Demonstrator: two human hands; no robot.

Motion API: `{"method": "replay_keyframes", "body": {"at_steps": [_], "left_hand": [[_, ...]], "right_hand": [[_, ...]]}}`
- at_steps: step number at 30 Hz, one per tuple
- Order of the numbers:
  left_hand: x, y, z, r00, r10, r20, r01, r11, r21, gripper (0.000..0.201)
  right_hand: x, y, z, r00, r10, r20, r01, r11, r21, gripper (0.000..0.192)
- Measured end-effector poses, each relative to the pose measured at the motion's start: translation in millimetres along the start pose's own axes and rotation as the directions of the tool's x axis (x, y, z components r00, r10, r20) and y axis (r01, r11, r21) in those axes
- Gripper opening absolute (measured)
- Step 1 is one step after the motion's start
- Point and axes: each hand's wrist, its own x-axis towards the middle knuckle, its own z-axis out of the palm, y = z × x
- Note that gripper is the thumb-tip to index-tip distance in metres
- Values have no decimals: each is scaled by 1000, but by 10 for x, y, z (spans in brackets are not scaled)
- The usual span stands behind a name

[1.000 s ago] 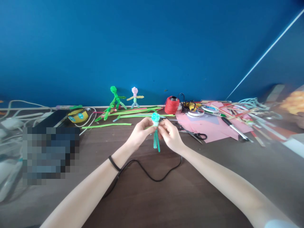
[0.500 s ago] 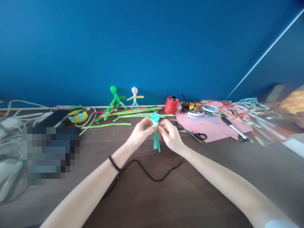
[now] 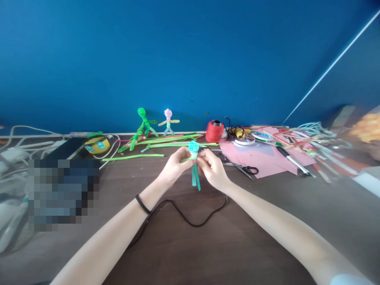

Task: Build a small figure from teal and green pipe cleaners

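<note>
Two hands meet at the centre of the frame over one item. Left hand (image 3: 175, 164): fingers closed in a pinch on the left side of the item, just under its coiled top; a thin green strand runs out leftward from that pinch. Right hand (image 3: 212, 168): fingers closed in a pinch on the right side at the same height. Both hands are equally near it.

Item held: turquoise pipe-cleaner figure (image 3: 194, 164), with a round spiral head above the fingertips and a doubled straight stem hanging below them. Long axis upright, tilted slightly, lower end towards the bottom right; it is held clear above the brown wooden desk (image 3: 184, 253).

Below the hands: thin black cable (image 3: 190, 221), looping across the desk.

Behind, upper centre-left of the frame: loose green pipe cleaners (image 3: 133, 157) lying flat; bright green pipe-cleaner figure (image 3: 144, 124) and pale pink-headed pipe-cleaner figure (image 3: 168, 122), both upright against the blue wall (image 3: 190, 59).

Right of centre: red spool of thread (image 3: 214, 131), black-handled scissors (image 3: 245, 169), sheets of pink paper (image 3: 267, 158).
</note>
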Motion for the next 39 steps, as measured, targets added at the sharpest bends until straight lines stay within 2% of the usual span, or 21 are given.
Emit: {"method": "replay_keyframes", "body": {"at_steps": [10,34,39], "left_hand": [[9,-13,1,1000,8,-16,-8,1000,4,19],[9,-4,-24,999,-4,46,5,1000,-24,18],[31,31,-22,1000,-10,15,10,1000,-7,16]], "right_hand": [[-9,-11,1,1000,-9,5,9,1000,-15,15],[-5,22,1,1000,4,-1,-4,1000,2,14],[11,15,-10,999,31,-18,-31,999,-9,15]]}}
